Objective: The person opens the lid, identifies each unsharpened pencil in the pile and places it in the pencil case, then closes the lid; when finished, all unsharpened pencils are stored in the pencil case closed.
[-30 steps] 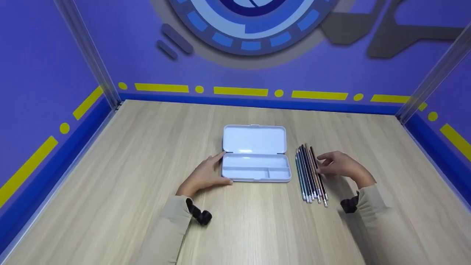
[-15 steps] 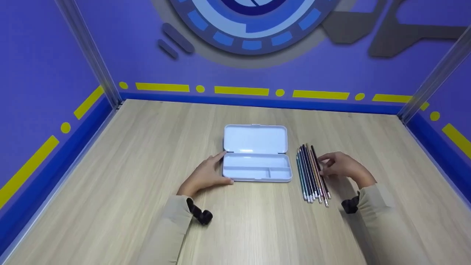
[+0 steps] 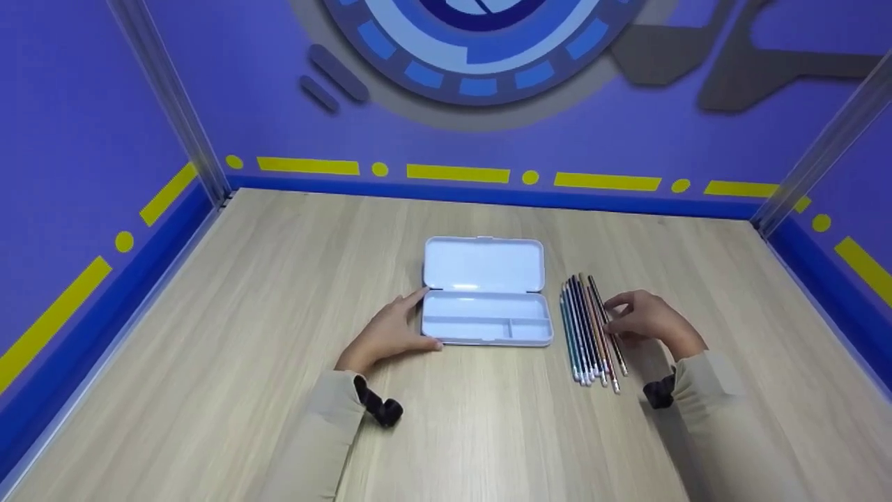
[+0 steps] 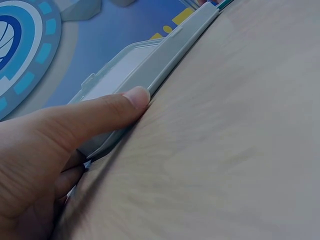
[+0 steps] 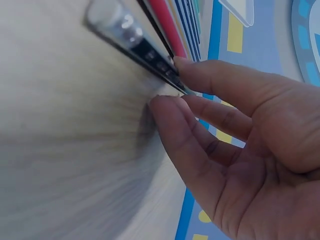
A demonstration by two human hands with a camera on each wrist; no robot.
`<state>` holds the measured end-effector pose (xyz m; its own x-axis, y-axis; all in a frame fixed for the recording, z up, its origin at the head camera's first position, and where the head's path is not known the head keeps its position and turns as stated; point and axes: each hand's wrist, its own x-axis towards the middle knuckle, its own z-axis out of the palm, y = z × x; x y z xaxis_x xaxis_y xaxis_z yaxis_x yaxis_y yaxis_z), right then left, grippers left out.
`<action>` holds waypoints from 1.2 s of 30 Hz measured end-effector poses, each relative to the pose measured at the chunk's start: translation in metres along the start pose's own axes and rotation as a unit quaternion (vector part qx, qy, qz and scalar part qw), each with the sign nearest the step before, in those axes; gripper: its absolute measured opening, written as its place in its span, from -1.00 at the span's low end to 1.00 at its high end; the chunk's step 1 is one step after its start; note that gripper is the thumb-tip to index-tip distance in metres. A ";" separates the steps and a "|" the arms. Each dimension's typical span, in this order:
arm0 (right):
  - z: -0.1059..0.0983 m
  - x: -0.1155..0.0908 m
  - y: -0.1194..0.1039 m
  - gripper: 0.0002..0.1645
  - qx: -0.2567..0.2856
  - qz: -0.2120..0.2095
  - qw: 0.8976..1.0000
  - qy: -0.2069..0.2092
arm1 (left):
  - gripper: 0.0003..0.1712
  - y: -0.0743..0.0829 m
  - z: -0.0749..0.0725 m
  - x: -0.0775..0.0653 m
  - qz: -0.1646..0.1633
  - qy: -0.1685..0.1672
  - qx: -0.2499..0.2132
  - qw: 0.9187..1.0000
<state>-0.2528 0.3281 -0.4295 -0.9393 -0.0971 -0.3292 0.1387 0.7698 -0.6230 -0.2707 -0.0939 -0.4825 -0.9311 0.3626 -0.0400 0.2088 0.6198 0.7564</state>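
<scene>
My left hand (image 3: pixel 387 330) grips the white case (image 3: pixel 484 307) at its left end; my right hand (image 3: pixel 649 318) touches the rightmost pencil (image 5: pixel 147 53), whether pinching I cannot tell.

The outer pencil (image 3: pixel 617 351) has turned a little: its eraser end now lies farther to the right, so the gap to the other pencils (image 3: pixel 586 335) became wider there. The right grip (image 3: pixel 649 319) has shifted slightly nearer to the person.
</scene>
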 end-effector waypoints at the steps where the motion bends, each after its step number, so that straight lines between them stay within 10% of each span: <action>1: 0.000 -0.001 0.000 -0.27 0.002 -0.004 1.000 -0.002 | 0.24 0.000 0.000 0.000 0.002 0.000 0.002 1.000; 22: -0.001 -0.003 0.009 -0.29 0.082 -0.014 0.996 -0.003 | 0.25 -0.001 0.002 0.006 0.030 -0.006 -0.004 1.000; 36: -0.003 0.003 -0.024 -0.50 0.052 -0.074 0.995 0.050 | 0.24 -0.001 0.002 0.007 0.024 -0.001 0.001 1.000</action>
<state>-0.2598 0.3109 -0.4137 -0.9775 -0.1371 -0.1605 0.0242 0.6826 -0.7303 -0.2765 -0.0908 -0.4852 -0.9194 0.3932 -0.0037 0.2549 0.6031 0.7558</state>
